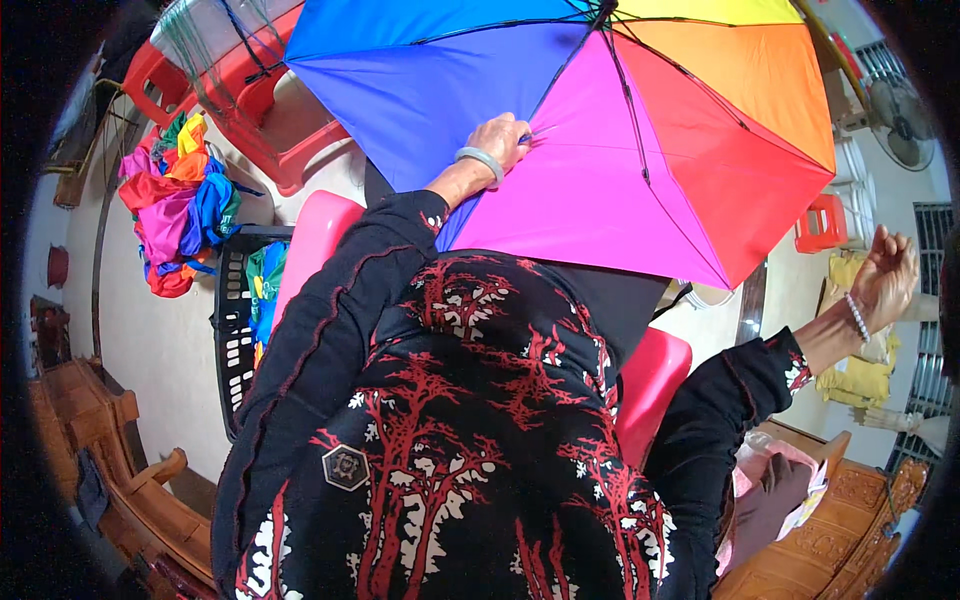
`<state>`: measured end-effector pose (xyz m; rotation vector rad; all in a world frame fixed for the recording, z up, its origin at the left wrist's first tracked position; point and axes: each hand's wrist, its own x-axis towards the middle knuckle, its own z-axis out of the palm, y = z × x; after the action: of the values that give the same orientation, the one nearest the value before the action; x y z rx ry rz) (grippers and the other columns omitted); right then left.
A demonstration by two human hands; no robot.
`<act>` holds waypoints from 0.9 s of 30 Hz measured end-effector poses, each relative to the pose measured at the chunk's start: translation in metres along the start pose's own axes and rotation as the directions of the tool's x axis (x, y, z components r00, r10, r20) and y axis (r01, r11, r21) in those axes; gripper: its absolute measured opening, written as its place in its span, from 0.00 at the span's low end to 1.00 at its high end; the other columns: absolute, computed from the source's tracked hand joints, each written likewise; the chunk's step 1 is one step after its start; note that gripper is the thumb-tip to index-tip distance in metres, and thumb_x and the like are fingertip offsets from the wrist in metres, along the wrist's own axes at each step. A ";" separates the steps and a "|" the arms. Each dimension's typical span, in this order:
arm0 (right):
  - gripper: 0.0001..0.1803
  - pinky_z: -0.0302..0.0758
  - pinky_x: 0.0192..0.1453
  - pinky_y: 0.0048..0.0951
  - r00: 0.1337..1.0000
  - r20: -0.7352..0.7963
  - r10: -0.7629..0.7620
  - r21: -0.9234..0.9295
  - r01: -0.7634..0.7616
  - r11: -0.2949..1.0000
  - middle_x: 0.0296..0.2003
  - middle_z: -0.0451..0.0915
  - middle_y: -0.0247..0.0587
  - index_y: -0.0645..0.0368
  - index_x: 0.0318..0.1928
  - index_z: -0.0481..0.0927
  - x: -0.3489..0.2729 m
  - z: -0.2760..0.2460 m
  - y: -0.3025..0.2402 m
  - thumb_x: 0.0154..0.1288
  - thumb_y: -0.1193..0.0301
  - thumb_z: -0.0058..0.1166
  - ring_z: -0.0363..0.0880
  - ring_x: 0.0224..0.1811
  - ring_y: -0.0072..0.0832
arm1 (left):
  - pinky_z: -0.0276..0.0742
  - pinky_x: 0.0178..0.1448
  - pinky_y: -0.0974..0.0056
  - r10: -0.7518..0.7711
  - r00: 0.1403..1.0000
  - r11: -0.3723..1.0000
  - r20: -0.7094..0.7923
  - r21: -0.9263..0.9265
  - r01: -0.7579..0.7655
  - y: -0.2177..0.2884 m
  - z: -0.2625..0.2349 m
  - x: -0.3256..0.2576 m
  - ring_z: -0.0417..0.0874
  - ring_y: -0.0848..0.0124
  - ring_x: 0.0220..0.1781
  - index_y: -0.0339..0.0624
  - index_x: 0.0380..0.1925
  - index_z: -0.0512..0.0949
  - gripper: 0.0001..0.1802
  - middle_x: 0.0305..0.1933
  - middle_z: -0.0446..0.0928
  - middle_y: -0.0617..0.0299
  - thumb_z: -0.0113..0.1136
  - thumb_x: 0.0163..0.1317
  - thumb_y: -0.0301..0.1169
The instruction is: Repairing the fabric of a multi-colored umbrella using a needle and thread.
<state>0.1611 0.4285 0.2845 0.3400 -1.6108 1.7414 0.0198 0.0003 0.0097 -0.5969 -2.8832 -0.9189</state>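
Umbrella: open, rainbow panels of blue, magenta, red, orange and yellow, dark ribs on the near side. It fills the upper middle of the view, in front of the person's body and above the lap.

Left hand: resting on the umbrella cloth where the blue and magenta panels meet, fingers curled and pinching something small at the seam; what it pinches is too small to tell. A pale green bangle sits on that wrist.

Right hand: raised at the far right, well apart from the umbrella, fingers loosely curled, holding nothing visible. A beaded bracelet circles its wrist.

Clothing: black sleeves and a black garment with a red and white tree pattern.

Seat: pink plastic chair behind the body.

Left side: a black crate on the pale floor, holding coloured cloth; beyond it a heap of folded rainbow umbrellas; red plastic stools above that.

Right side: a small red stool, a standing fan, yellow cushions.

Lower corners: carved wooden furniture.
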 end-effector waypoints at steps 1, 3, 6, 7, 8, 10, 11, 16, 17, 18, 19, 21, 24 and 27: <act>0.08 0.73 0.42 0.34 0.999 -0.048 -0.026 -0.068 0.023 0.997 0.28 0.71 0.42 0.68 0.29 0.69 0.004 0.008 0.006 0.61 0.74 0.45 0.70 0.28 0.27 | 0.71 0.40 0.55 0.032 0.999 0.999 -0.033 -0.015 -0.032 -0.002 0.001 0.001 0.75 0.54 0.37 0.39 0.27 0.74 0.09 0.33 0.74 0.53 0.58 0.48 0.33; 0.10 0.73 0.42 0.34 0.986 -0.141 -0.090 -0.217 0.058 0.974 0.33 0.73 0.46 0.70 0.31 0.70 0.012 0.030 0.020 0.60 0.73 0.46 0.74 0.33 0.29 | 0.72 0.35 0.58 0.100 0.990 0.993 -0.096 -0.050 -0.105 -0.003 0.005 0.005 0.77 0.58 0.30 0.38 0.27 0.74 0.10 0.29 0.75 0.55 0.58 0.48 0.33; 0.21 0.71 0.46 0.27 0.943 0.332 0.003 -0.696 0.243 0.675 0.36 0.74 0.47 0.69 0.50 0.64 0.003 0.072 0.071 0.56 0.73 0.47 0.75 0.37 0.32 | 0.70 0.26 0.63 -0.134 0.991 0.854 0.007 -0.507 0.120 -0.002 0.003 0.012 0.74 0.67 0.21 0.38 0.24 0.73 0.09 0.23 0.74 0.58 0.58 0.49 0.32; 0.18 0.72 0.41 0.25 0.931 0.095 0.352 -0.603 -0.227 0.765 0.32 0.74 0.42 0.68 0.47 0.68 -0.009 0.117 0.090 0.56 0.73 0.46 0.75 0.30 0.28 | 0.70 0.22 0.66 -0.236 0.967 0.692 0.096 -0.682 0.237 -0.005 0.002 0.012 0.73 0.71 0.17 0.38 0.23 0.73 0.08 0.20 0.73 0.60 0.57 0.49 0.32; 0.13 0.72 0.35 0.24 0.864 0.213 0.456 -0.659 -0.218 0.720 0.29 0.75 0.39 0.65 0.42 0.73 -0.020 0.146 0.123 0.56 0.72 0.46 0.73 0.27 0.25 | 0.70 0.22 0.66 -0.245 0.965 0.697 0.089 -0.676 0.239 -0.011 -0.001 0.010 0.73 0.71 0.17 0.38 0.23 0.73 0.08 0.20 0.73 0.60 0.57 0.49 0.32; 0.09 0.72 0.30 0.26 0.799 0.451 0.397 -0.812 0.183 0.554 0.23 0.75 0.41 0.59 0.34 0.78 -0.056 0.189 0.174 0.55 0.71 0.46 0.73 0.24 0.25 | 0.63 0.16 0.71 -0.352 0.926 0.486 0.139 -0.818 0.308 -0.012 -0.004 0.013 0.68 0.78 0.12 0.39 0.22 0.73 0.08 0.15 0.71 0.64 0.56 0.50 0.32; 0.08 0.72 0.30 0.28 0.720 0.649 0.245 -0.701 0.441 0.561 0.23 0.76 0.44 0.59 0.32 0.77 -0.074 0.195 0.204 0.52 0.72 0.47 0.74 0.23 0.28 | 0.60 0.13 0.73 -0.395 0.902 0.368 0.175 -0.870 0.329 -0.009 -0.004 0.016 0.65 0.81 0.10 0.39 0.21 0.73 0.07 0.13 0.70 0.65 0.56 0.50 0.32; 0.06 0.73 0.34 0.33 0.605 0.621 0.499 -0.695 0.129 0.708 0.24 0.76 0.48 0.61 0.28 0.75 -0.142 0.255 0.255 0.46 0.75 0.50 0.76 0.28 0.38 | 0.57 0.11 0.75 -0.449 0.885 0.319 0.126 -0.902 0.290 -0.004 -0.006 0.014 0.64 0.81 0.08 0.41 0.21 0.73 0.07 0.12 0.69 0.66 0.56 0.51 0.32; 0.07 0.73 0.35 0.33 0.648 0.576 0.498 -0.687 0.053 0.725 0.23 0.76 0.47 0.62 0.29 0.74 -0.151 0.263 0.262 0.45 0.75 0.51 0.76 0.27 0.39 | 0.57 0.11 0.75 -0.458 0.882 0.321 0.114 -0.904 0.283 -0.006 -0.008 0.012 0.64 0.81 0.08 0.41 0.21 0.73 0.07 0.12 0.69 0.66 0.56 0.50 0.32; 0.07 0.73 0.35 0.33 0.647 0.579 0.497 -0.686 0.058 0.725 0.23 0.76 0.47 0.62 0.29 0.74 -0.156 0.265 0.270 0.45 0.75 0.51 0.76 0.27 0.39 | 0.58 0.12 0.74 -0.459 0.882 0.321 0.106 -0.906 0.275 -0.005 -0.008 0.012 0.64 0.81 0.09 0.41 0.21 0.73 0.07 0.12 0.69 0.67 0.56 0.50 0.32; 0.05 0.72 0.30 0.30 0.643 0.565 0.517 -0.676 0.001 0.737 0.22 0.76 0.44 0.62 0.29 0.74 -0.161 0.267 0.277 0.47 0.76 0.50 0.75 0.24 0.34 | 0.58 0.12 0.74 -0.459 0.883 0.321 0.098 -0.908 0.268 -0.004 -0.008 0.012 0.64 0.81 0.09 0.41 0.21 0.73 0.07 0.12 0.69 0.67 0.56 0.50 0.32; 0.02 0.70 0.20 0.24 0.628 0.541 0.559 -0.648 -0.112 0.753 0.19 0.75 0.39 0.63 0.28 0.73 -0.166 0.273 0.284 0.51 0.78 0.48 0.72 0.17 0.25 | 0.58 0.12 0.74 -0.456 0.885 0.334 0.099 -0.902 0.273 -0.005 -0.007 0.013 0.64 0.81 0.09 0.42 0.21 0.73 0.07 0.12 0.70 0.67 0.57 0.50 0.33; 0.01 0.70 0.19 0.23 0.564 0.389 0.728 -0.558 -0.485 0.674 0.18 0.74 0.39 0.63 0.27 0.72 -0.168 0.280 0.283 0.52 0.79 0.47 0.72 0.15 0.23 | 0.59 0.13 0.74 -0.452 0.886 0.364 0.107 -0.884 0.292 -0.007 -0.006 0.013 0.65 0.81 0.10 0.42 0.20 0.73 0.07 0.13 0.70 0.67 0.57 0.49 0.33; 0.02 0.71 0.17 0.25 0.491 0.302 0.817 -0.415 -0.704 0.576 0.17 0.73 0.40 0.64 0.25 0.72 -0.166 0.281 0.280 0.53 0.79 0.47 0.72 0.14 0.25 | 0.67 0.18 0.66 -0.476 0.877 0.508 0.064 -0.795 0.333 -0.008 -0.004 0.013 0.73 0.73 0.15 0.40 0.20 0.74 0.09 0.16 0.74 0.62 0.55 0.48 0.35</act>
<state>0.0152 0.1228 0.0195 -0.1622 -2.5984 2.1679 0.0047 -0.0032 0.0110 0.2054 -2.3432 -2.2408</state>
